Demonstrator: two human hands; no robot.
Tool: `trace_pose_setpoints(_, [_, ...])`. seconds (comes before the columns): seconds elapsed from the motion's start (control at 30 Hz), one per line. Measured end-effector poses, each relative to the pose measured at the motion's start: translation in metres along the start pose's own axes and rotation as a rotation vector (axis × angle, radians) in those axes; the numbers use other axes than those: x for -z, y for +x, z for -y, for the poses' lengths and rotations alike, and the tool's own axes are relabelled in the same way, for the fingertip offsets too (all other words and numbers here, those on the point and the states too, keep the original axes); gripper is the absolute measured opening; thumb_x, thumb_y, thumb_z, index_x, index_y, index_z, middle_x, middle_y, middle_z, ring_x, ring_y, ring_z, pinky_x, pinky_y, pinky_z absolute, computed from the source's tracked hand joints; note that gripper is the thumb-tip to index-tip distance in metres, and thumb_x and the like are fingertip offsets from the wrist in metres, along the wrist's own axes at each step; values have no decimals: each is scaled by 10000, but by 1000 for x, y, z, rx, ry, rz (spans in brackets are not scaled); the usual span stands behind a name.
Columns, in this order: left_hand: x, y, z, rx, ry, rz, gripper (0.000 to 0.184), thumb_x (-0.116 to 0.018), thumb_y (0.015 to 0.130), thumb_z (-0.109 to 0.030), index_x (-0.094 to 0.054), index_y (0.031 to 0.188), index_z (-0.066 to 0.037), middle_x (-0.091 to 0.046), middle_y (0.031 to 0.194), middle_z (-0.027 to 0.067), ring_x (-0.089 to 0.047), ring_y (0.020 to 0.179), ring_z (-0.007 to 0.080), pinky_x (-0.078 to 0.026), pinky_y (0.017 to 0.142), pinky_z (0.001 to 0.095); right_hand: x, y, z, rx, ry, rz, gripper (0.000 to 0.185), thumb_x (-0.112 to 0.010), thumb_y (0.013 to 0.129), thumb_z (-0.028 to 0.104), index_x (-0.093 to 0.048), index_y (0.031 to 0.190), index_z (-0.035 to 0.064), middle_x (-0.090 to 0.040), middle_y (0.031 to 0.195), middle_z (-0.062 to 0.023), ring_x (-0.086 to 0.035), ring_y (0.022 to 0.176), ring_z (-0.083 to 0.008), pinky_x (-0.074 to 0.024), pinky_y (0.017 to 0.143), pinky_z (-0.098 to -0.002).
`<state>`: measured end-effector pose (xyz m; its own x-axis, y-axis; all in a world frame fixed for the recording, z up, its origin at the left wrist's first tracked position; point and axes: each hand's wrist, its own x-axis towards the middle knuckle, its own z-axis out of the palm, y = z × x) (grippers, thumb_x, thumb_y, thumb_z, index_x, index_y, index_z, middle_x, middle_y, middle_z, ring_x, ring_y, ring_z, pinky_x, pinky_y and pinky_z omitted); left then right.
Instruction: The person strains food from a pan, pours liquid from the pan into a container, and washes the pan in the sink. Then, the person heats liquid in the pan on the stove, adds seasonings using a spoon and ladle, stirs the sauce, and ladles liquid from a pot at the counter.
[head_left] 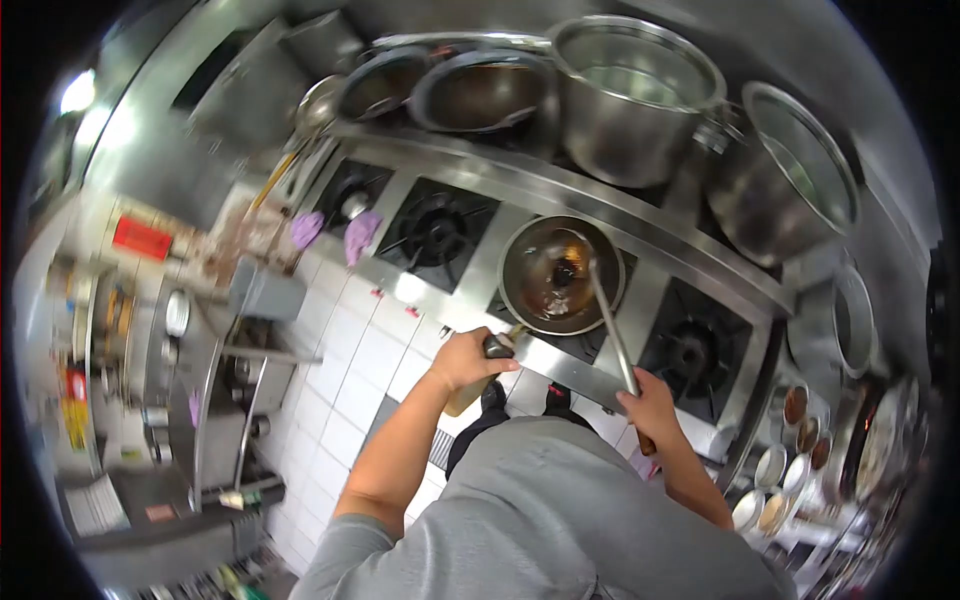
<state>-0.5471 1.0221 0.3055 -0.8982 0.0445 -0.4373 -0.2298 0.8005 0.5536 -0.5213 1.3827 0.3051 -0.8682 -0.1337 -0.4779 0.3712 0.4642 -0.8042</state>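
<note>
Grasps the handle (497, 346) of a wok (513, 270) in the left grip (470, 362); holds a long-handled utensil (618, 345) in the right grip (652, 405), clenched near its wooden end. At mid-stove, over a burner of the steel stove (483, 265): the wok itself.

Could slop the glossy brown liquid (540, 278) over the near rim by tipping the wok bodyward, so wetting the stove's front edge, the floor tiles (380, 335) and the shoes (560, 397) below. Could splash, too, by stirring fast or knocking the utensil against the wall. Might skew the wok on its burner through an uneven pull on the handle. Might scorch the lilac cloth (362, 235) by lighting the burner beside it. Cannot make out the utensil's head, lost among glare and liquid.

Dark metal in the wok, with a circular rim and curved wall. Straight, slim steel in the utensil's shaft. Black, spoked grates (440, 230); streaky, reflective steel in the tall cylindrical stockpot (620, 140) behind. Soft, crumpled folds in the cloth; hard, flat, pale surfaces in the tiles.
</note>
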Motion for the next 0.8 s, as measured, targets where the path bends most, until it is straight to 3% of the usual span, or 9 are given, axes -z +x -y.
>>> trace_pose_setpoints(0.03, [6, -10, -1, -26, 15, -18, 738, -836, 646, -613, -676, 1043, -12, -707, 906, 207, -685, 868, 365, -527, 801, 408, -7, 12, -32, 337, -257, -189, 521, -708, 787, 148, -604, 1268, -20, -716, 988, -240, -719, 885, -365, -552, 788, -407])
trace_pose_setpoints(0.07, [11, -20, 1, -48, 31, -36, 745, -828, 650, -618, -670, 1073, -24, -708, 926, 207, -680, 872, 378, -529, 804, 418, -6, 14, -25, 190, -305, -153, 512, -715, 786, 171, -620, 1252, -17, -685, 1052, -287, -665, 1056, -419, -511, 908, -413])
trace_pose_setpoints(0.2, [18, -69, 34, -105, -101, -179, 707, -823, 693, -588, -634, 1129, -66, -712, 941, 184, -682, 900, 383, -529, 808, 423, 3, 34, -42, 87, -173, 71, 460, -684, 805, 95, -613, 1244, -25, -702, 841, -156, -691, 691, -248, -546, 642, -368])
trace_pose_setpoints(0.33, [6, -148, 79, -78, -363, -496, 651, -853, 743, -476, -577, 1190, -91, -715, 1013, 142, -692, 974, 334, -533, 877, 387, 12, 49, -49, -63, -64, 232, 338, -640, 848, 25, -616, 1178, -44, -613, 715, -55, -621, 569, -135, -477, 462, -279])
trace_pose_setpoints(0.4, [-5, -197, 102, 14, -421, -587, 647, -842, 768, -474, -549, 1210, -104, -709, 1058, 131, -685, 1015, 326, -529, 906, 390, 14, 60, -52, -13, -240, 221, 431, -664, 851, 55, -578, 1261, -45, -655, 893, -133, -675, 699, -217, -541, 585, -341])
trace_pose_setpoints(0.47, [-21, -252, 123, 87, -514, -722, 623, -847, 779, -439, -545, 1208, -104, -703, 1077, 121, -678, 1035, 307, -524, 921, 388, -3, 54, -27, 301, -766, -98, 543, -683, 862, 96, -518, 1362, -33, -619, 1183, -222, -669, 973, -315, -547, 817, -399])
trace_pose_setpoints(0.53, [-40, -313, 143, 171, -541, -881, 617, -851, 782, -420, -542, 1213, -104, -700, 1084, 116, -675, 1043, 297, -522, 926, 385, -6, 97, -39, 556, -824, -188, 639, -703, 861, 126, -462, 1438, -6, -533, 1351, -240, -572, 1185, -364, -468, 994, -415])
trace_pose_setpoints(0.73, [-119, -527, 180, 510, -671, -1344, 604, -869, 770, -385, -559, 1207, -106, -707, 1074, 100, -674, 1034, 224, -522, 923, 362, -154, 92, 47, 718, -489, 223, 593, -688, 897, 105, -482, 1446, 15, -592, 1281, -168, -587, 1027, -224, -472, 941, -340])
trace_pose_setpoints(0.8, [-156, -605, 184, 812, -502, -1472, 658, -861, 748, -445, -550, 1213, -99, -713, 1063, 145, -690, 1009, 324, -538, 882, 393, -221, 51, 65, 787, -470, 399, 556, -666, 912, 79, -492, 1436, 11, -606, 1258, -167, -596, 999, -198, -485, 913, -319])
